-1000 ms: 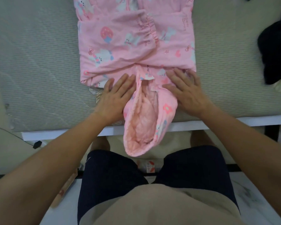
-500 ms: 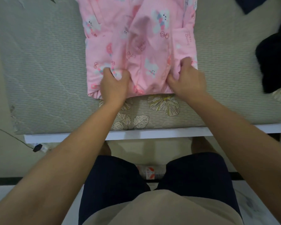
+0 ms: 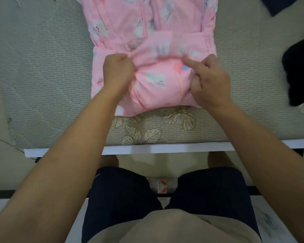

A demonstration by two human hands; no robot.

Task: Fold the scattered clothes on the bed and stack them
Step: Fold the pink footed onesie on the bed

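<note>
The pink garment (image 3: 147, 23) lies on the bed (image 3: 42, 76) just beyond the flower print (image 3: 178, 116). Its long axis runs straight away from the person, and its far end passes out of the top of the view. The near end, touching the far side of the flower print, is bunched into a rounded bundle.

A second ago a lined, hood-like part hung past the flower print and over the bed's white rail (image 3: 165, 148), with both hands flat on it. Half a second ago that part was already folded up onto the bed. Now a band of cloth is drawn over the bundle, blurred by motion.

The left hand (image 3: 117, 72) is a closed fist gripping this band at the bundle's left side. The right hand (image 3: 211, 81) pinches the band at the right side, with its index finger stretched out and the other fingers curled.

The fabric is soft pink, printed with white bunnies, bows and small red writing near its right edge.

Well to the right of the flower print lies a dark garment (image 3: 298, 72).
</note>
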